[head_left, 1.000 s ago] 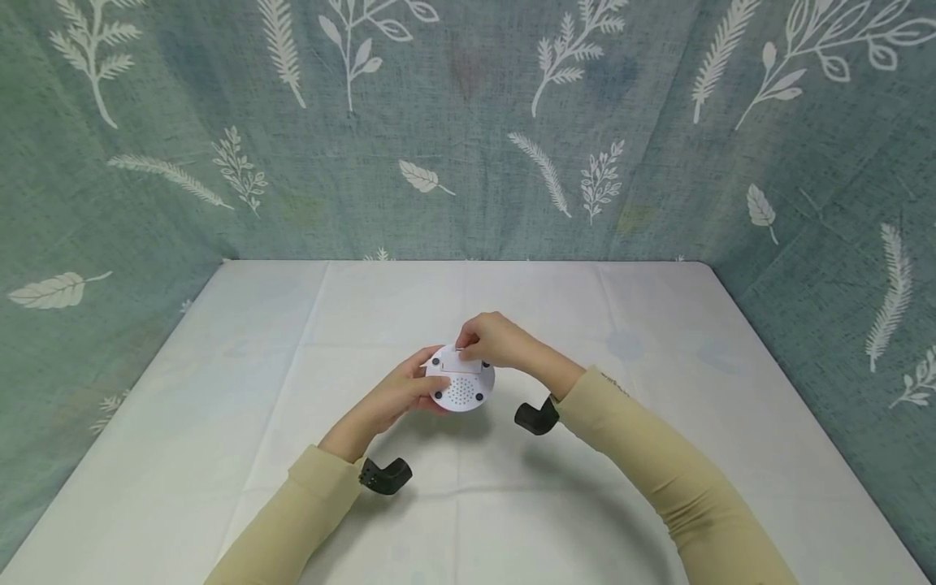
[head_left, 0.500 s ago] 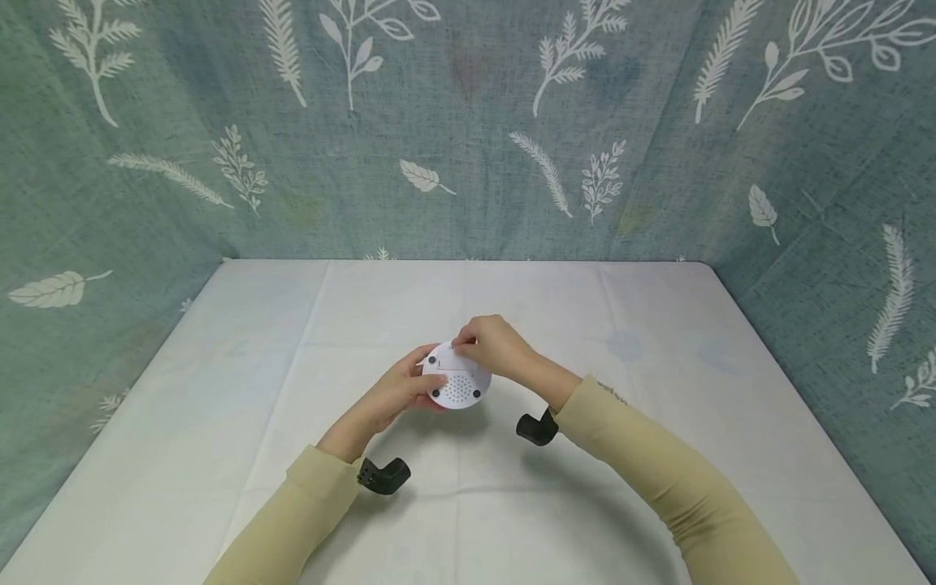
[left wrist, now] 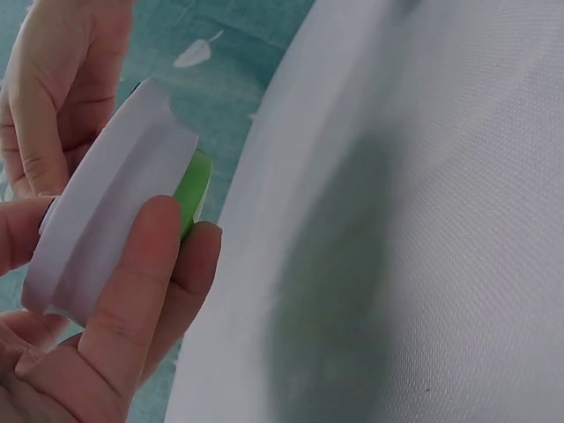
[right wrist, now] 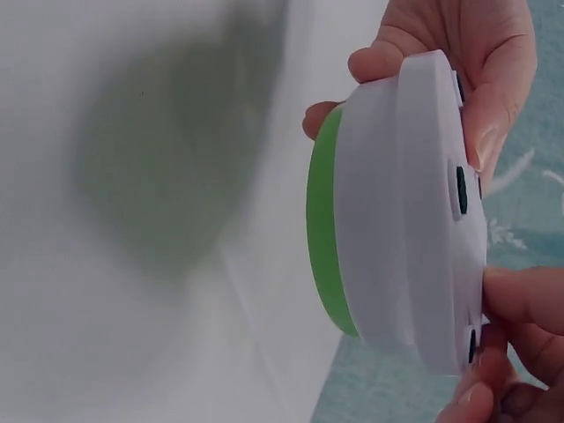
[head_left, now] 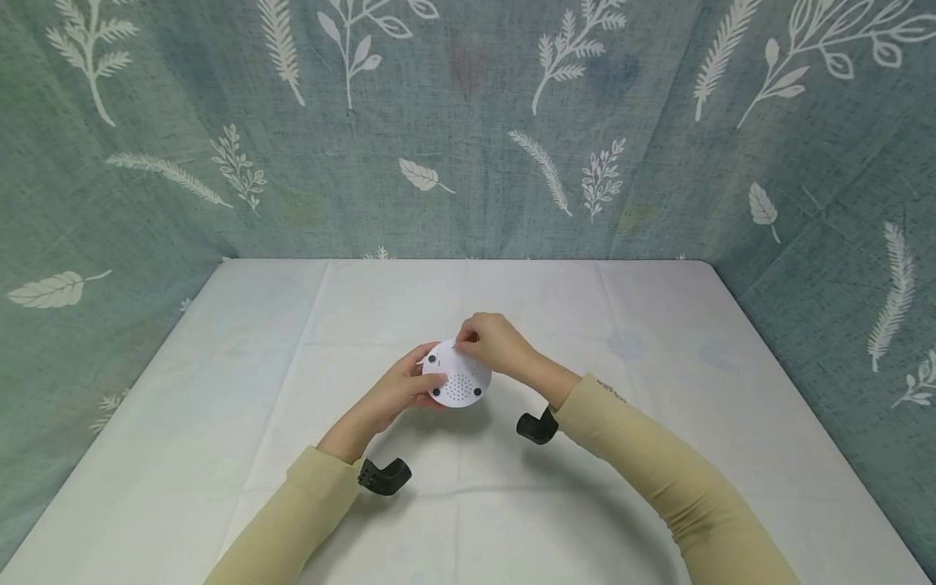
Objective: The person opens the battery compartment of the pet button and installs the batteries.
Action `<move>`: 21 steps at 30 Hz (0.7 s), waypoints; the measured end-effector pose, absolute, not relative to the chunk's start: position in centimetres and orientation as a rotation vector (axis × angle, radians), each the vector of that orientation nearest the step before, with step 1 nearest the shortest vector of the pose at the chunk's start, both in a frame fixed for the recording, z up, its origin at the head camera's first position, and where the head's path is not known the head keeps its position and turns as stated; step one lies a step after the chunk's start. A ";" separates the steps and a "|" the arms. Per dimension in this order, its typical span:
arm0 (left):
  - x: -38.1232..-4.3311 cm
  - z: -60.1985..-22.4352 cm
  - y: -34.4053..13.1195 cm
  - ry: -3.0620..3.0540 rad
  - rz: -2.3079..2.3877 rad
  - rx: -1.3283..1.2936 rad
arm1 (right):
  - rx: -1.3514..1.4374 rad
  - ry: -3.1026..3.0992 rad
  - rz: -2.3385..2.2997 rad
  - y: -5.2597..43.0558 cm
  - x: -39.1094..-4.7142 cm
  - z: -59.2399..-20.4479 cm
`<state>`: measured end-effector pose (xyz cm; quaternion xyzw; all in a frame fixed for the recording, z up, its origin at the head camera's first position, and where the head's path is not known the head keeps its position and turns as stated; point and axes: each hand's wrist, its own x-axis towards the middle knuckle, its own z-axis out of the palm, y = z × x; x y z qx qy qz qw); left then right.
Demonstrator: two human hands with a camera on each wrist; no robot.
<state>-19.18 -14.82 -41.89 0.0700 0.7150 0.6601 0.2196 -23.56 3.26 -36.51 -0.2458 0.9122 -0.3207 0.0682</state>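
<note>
My left hand (head_left: 400,385) holds a round white push button (head_left: 474,370) above the table, its underside turned up. The thumb lies on the underside, and the fingers curl under the body. Perforated speaker holes (head_left: 459,386) and black rubber feet (head_left: 478,392) show there. On the opposite face a green dome (right wrist: 324,220) bulges out, seen in both wrist views. At the far edge of the underside my right hand (head_left: 493,340) pinches the battery cover (head_left: 448,357) between thumb and fingers. Its fingers hide that end of the cover, which looks flush with the base.
A white cloth (head_left: 585,487) covers the table, with shadows of the hands on it. Green leaf-patterned fabric (head_left: 468,162) walls the back and both sides. Black wrist mounts (head_left: 386,477) jut below the sleeves.
The battery cover's outline, distinct a second ago, has become barely visible. The push button has shifted slightly left and up in view. The right hand keeps working at the same edge.
</note>
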 end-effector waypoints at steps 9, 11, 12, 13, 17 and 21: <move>-19.1 -41.7 -14.9 1.983 1.824 0.194 | -0.328 2.415 -1.220 4.3 -24.4 -37.7; -19.1 -41.7 -14.8 1.977 1.826 0.204 | -0.276 2.326 -1.228 4.5 -24.5 -38.0; -19.1 -41.7 -14.8 1.972 1.829 0.211 | -0.257 2.287 -1.236 4.6 -24.5 -38.0; -19.1 -41.8 -14.8 1.967 1.834 0.217 | -0.245 2.256 -1.250 4.6 -24.5 -38.1; -19.0 -41.8 -14.6 1.960 1.845 0.222 | -0.202 2.123 -1.336 4.6 -24.6 -38.2; -19.0 -41.6 -14.4 1.962 1.857 0.170 | -0.166 2.010 -1.406 4.5 -24.4 -38.2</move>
